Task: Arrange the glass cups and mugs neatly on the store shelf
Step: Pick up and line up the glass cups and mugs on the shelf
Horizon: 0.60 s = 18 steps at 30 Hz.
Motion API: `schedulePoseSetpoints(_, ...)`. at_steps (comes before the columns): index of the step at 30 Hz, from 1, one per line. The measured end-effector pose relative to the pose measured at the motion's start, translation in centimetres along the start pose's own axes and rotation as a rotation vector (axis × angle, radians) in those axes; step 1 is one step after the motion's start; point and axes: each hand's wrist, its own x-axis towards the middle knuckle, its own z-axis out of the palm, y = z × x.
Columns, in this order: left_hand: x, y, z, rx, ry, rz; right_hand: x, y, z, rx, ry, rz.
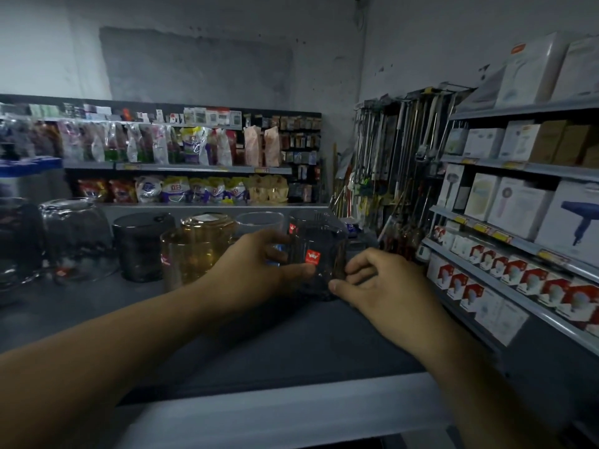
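Note:
A dark smoked glass mug [319,254] with a red sticker stands upside down on the grey shelf top [265,348]. My left hand [256,267] grips its left side, thumb low across the front. My right hand [385,286] pinches the mug's lower right edge with curled fingers. To the left stand amber glass mugs [197,251], a dark mug [142,246] and a clear glass bowl [77,238], all inverted. Behind the held mug are a clear cup [259,223] and another dark glass [308,218].
More glassware [16,241] sits at the far left edge. The shelf's pale front lip [285,413] runs below my arms. Boxed goods fill the shelves at right [518,202]. Hanging tools [398,157] and packaged goods [181,147] line the aisle behind.

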Motion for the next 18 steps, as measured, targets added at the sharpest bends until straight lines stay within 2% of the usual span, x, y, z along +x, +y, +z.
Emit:
schedulePoseSetpoints(10, -0.02, -0.58, 0.04, 0.073, 0.029, 0.020, -0.29, -0.48, -0.08, -0.023, -0.060, -0.003)
schedulePoseSetpoints(18, -0.65, 0.38, -0.35, 0.165, -0.039, 0.041, -0.73, -0.91, -0.27, 0.009, -0.114, -0.039)
